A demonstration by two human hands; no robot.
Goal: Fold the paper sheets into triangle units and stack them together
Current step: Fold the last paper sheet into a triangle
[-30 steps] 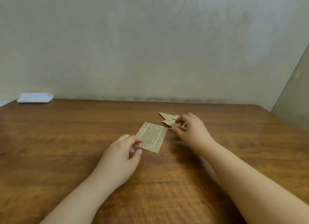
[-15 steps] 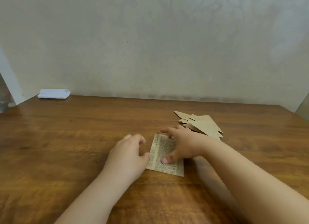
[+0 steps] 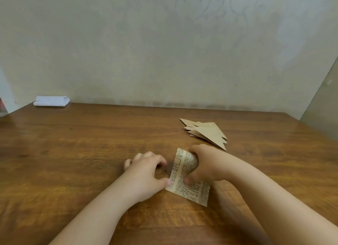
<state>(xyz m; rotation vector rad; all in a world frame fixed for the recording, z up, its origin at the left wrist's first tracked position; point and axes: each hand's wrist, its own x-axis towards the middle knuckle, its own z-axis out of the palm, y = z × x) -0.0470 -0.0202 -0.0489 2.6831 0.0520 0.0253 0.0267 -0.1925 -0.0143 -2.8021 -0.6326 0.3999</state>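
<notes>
You're looking down at a wood desk (image 3: pixel 73 153) set against a pale wall w/ a faint scroll pattern.

Both your bare forearms reach in from the bottom edge. Your right hand (image 3: pixel 206 162) grips a printed sheet (image 3: pixel 190 188) near the desk's centre: fingers curl over the sheet's far edge & bend it up and toward you, so the far half arches off the wood, while the thumb presses the paper lower down. The near half of the sheet lies flat on the desk, its near right corner pointing at you. The print is small dark text; it's too small to read.

Your left hand (image 3: pixel 146 173) sits just left of the sheet, fingers curled under. Its thumb tip touches the sheet's left edge. Can't tell whether it pinches the paper or only presses on it.

Behind the right hand, a bit farther back & to the right, is a pile (image 3: pixel 206 133) of folded tan triangles, overlapping loosely w/ points fanned out. The pile's near tip lies just beside the right hand's knuckles; can't tell if they touch.

Far back left, by the wall, lies a folded white cloth (image 3: pixel 52 101), well apart from the rest.
</notes>
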